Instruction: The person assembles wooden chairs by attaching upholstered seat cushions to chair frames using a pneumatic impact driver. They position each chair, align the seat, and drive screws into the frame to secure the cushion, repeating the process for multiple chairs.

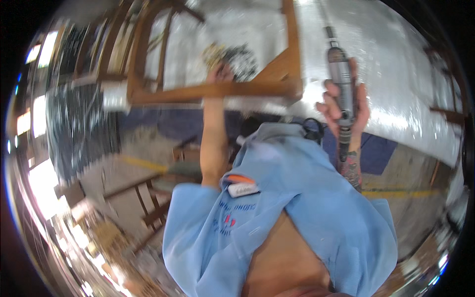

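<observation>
In my right hand [363,106] lies a grey and black inline power screwdriver [340,74], held upright in the picture with its dark bit end toward me and a cord at its far end. My left arm passes beneath the near rail of a brown wooden frame [173,95]. Beyond that rail, my left hand [221,74] is at a loose pile of small dark pieces [242,59], perhaps screws, beside some gold-coloured ones [213,53]. Its fingers look curled inward, but blur hides what they hold.
The work table has a shiny silvery covering [391,69] and a dark blue cloth [163,123] along its near edge. Wooden chair parts [153,198] stand on the floor at lower left. Dark sheeting [81,128] hangs at left, and more wooden frames [448,114] are at right.
</observation>
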A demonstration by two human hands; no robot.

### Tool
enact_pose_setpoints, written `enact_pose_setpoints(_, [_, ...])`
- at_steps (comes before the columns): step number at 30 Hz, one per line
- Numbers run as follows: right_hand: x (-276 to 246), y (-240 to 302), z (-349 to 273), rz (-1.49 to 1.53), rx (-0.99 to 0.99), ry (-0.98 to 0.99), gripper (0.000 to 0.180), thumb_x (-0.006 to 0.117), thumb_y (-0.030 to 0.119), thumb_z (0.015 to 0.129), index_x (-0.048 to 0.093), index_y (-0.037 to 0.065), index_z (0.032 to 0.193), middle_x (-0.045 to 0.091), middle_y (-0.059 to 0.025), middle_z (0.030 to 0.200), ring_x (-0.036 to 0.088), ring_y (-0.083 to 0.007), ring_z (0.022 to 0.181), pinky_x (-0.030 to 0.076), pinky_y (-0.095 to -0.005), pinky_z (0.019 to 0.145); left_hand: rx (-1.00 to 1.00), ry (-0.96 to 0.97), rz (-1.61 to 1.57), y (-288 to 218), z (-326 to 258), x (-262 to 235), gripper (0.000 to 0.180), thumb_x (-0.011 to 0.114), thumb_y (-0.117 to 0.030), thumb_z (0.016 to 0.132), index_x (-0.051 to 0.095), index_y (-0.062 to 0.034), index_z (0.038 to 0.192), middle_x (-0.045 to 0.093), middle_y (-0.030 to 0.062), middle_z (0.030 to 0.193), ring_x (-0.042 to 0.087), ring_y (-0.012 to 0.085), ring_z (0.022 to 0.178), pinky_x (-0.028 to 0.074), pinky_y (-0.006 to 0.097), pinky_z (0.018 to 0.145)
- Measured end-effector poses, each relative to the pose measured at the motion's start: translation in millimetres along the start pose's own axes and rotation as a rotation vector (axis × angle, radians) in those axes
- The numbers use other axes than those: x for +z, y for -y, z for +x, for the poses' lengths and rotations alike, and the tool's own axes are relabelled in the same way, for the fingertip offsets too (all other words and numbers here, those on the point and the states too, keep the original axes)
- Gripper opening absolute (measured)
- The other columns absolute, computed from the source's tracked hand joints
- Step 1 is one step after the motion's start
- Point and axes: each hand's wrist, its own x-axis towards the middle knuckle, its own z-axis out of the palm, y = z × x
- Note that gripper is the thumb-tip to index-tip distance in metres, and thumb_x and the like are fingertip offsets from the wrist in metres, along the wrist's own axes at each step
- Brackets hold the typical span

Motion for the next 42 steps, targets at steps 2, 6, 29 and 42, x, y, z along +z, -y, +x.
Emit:
enact_pose_setpoints(2, [-9,-2,1,0.091,0.037,0.073,0.053,0.033,0.044,0.106,0.023,0.032,0.157,0.053,-0.0208,0.117,0.059,-0.0177,0.069,0.055,-0.0463,0.083,0.049,-0.308,0.022,6,28,79,0.014,0.056,-0.014,0.095,0.057,-0.0020,0.089,0.050,0.0043,0.072,0.044,0.0129,0.063,0.038,0.023,0.055])
enact_pose_setpoints(6, [-10,-5,1,0.068,0.093,0.085,0.051,0.033,0.043,0.107,0.025,0.033,0.156,0.053,-0.0202,0.115,0.060,-0.0195,0.072,0.052,-0.0459,0.084,-0.071,0.088,-0.129,-9,34,85,0.019,0.053,-0.018,0.097,0.059,-0.0007,0.091,0.043,0.0015,0.069,0.038,0.0095,0.060,0.034,0.021,0.049])
enact_pose_setpoints(29, [83,-18,29,-0.619,0.133,-0.273,0.057,0.028,0.040,0.108,0.024,0.007,0.154,0.063,-0.0140,0.097,0.064,-0.0129,0.064,0.058,-0.0265,0.053,0.035,-0.184,-0.224,-14,101,157,0.016,0.071,-0.019,0.094,0.062,-0.0054,0.093,0.067,0.0088,0.095,0.066,0.0160,0.083,0.060,0.034,0.082])
enact_pose_setpoints(42, [128,-40,49,-0.856,0.178,-0.386,0.051,0.032,0.036,0.108,0.036,0.009,0.151,0.063,-0.0066,0.086,0.059,-0.0090,0.056,0.047,-0.0213,0.045,-0.294,0.033,-0.219,7,168,219,0.020,0.068,-0.026,0.095,0.063,-0.0070,0.097,0.070,0.0093,0.109,0.070,0.0198,0.098,0.059,0.040,0.088])
